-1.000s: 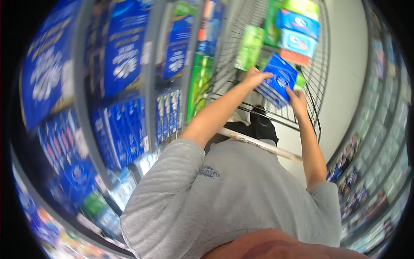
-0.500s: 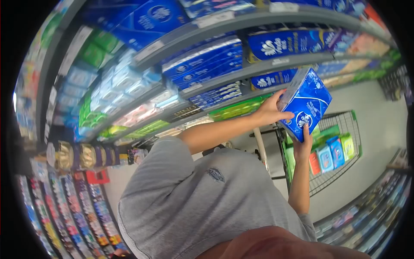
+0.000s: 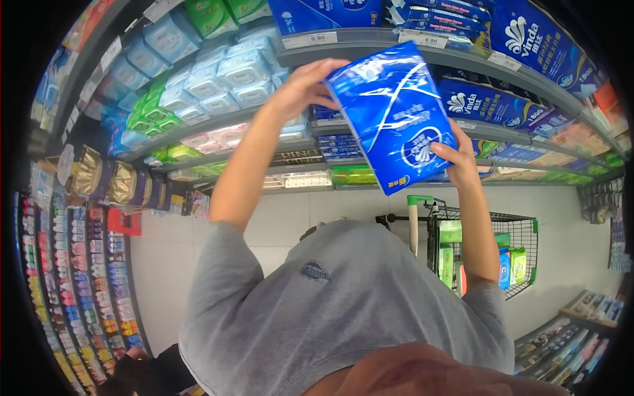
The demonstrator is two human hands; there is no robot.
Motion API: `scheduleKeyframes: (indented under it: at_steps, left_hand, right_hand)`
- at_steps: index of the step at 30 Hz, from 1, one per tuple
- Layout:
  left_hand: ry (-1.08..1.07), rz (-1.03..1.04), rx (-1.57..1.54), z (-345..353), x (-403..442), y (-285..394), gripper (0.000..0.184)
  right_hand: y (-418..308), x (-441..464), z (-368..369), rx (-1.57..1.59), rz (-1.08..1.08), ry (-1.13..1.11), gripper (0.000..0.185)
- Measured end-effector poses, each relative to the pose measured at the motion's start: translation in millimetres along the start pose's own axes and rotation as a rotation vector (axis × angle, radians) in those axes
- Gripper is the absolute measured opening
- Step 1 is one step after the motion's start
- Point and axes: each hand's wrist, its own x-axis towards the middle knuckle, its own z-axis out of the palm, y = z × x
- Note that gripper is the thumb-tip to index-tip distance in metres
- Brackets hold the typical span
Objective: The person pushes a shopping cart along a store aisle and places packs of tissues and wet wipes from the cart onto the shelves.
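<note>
A large blue Vinda tissue pack [image 3: 389, 112] is tilted in front of the shelves, with its shiny wrapper and white logo facing me. My left hand [image 3: 310, 89] holds its upper left edge, some of the fingers going out of sight behind the pack. At the lower right edge my right hand [image 3: 459, 158] grips it, thumb pressed on the front near the logo. Behind the pack are shelved blue tissue packs [image 3: 492, 105] of the same brand. Light blue wipes packs [image 3: 214, 82] fill the shelf to the left of my left hand.
A wire shopping cart [image 3: 522, 221] with green trim stands at right, holding several green and blue packs. A person in dark clothing [image 3: 148, 373] is at the lower left. Racks of small colourful goods [image 3: 76, 284] line the left; another low shelf [image 3: 568, 360] is at lower right.
The tissue pack has moved left and up, from over the cart to in front of the shelves, and has turned its front towards me. My left hand has shifted to its upper left edge.
</note>
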Motion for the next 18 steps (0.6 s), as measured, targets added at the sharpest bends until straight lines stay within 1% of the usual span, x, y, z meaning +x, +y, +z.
scheduleKeyframes:
  at_steps: [2, 3, 4, 5, 6, 8, 9, 10, 12, 13, 14, 16, 17, 18]
  left_hand:
    - [-0.073, -0.039, 0.095, -23, -13, 11, 0.068]
    - [-0.099, -0.057, 0.170, -27, -20, 16, 0.072]
    - [-0.125, -0.078, 0.243, -28, -28, 22, 0.078]
    - [-0.107, -0.152, 0.301, -24, -34, 26, 0.088]
    - [-0.036, -0.148, 0.424, -13, -41, 28, 0.085]
    - [0.094, -0.139, 0.336, -8, -46, 27, 0.079]
    - [0.182, -0.062, 0.257, -11, -48, 26, 0.076]
    - [0.266, 0.017, 0.180, -15, -52, 27, 0.072]
    - [0.337, 0.156, 0.053, -22, -56, 37, 0.065]
    - [0.380, 0.188, 0.019, -25, -56, 41, 0.062]
    - [0.428, 0.212, -0.023, -27, -58, 44, 0.060]
    - [0.501, 0.292, 0.007, -32, -56, 51, 0.053]
    - [0.501, 0.352, 0.023, -33, -53, 54, 0.053]
    - [0.500, 0.413, 0.042, -36, -50, 57, 0.052]
  right_hand:
    - [-7, 12, 15, -0.032, 0.052, -0.101, 0.080]
    - [-12, 19, 23, -0.028, 0.052, -0.106, 0.080]
    - [-18, 25, 30, -0.127, 0.030, -0.168, 0.081]
    - [-24, 30, 36, -0.226, 0.011, -0.228, 0.081]
    - [-29, 37, 41, -0.287, -0.002, -0.253, 0.078]
    - [-48, 42, 57, -0.350, -0.073, -0.271, 0.069]
    - [-49, 50, 56, -0.303, -0.102, -0.236, 0.061]
    - [-49, 60, 49, -0.267, -0.145, -0.216, 0.060]
    - [-56, 66, 48, 0.043, -0.224, -0.216, 0.067]
    - [-55, 68, 48, 0.096, -0.264, -0.238, 0.060]
    - [-52, 73, 50, 0.086, -0.258, -0.250, 0.068]
    - [-61, 75, 68, -0.140, -0.215, -0.219, 0.080]
    - [-70, 82, 80, -0.249, -0.313, -0.230, 0.084]
    - [-82, 87, 90, -0.395, -0.324, -0.176, 0.085]
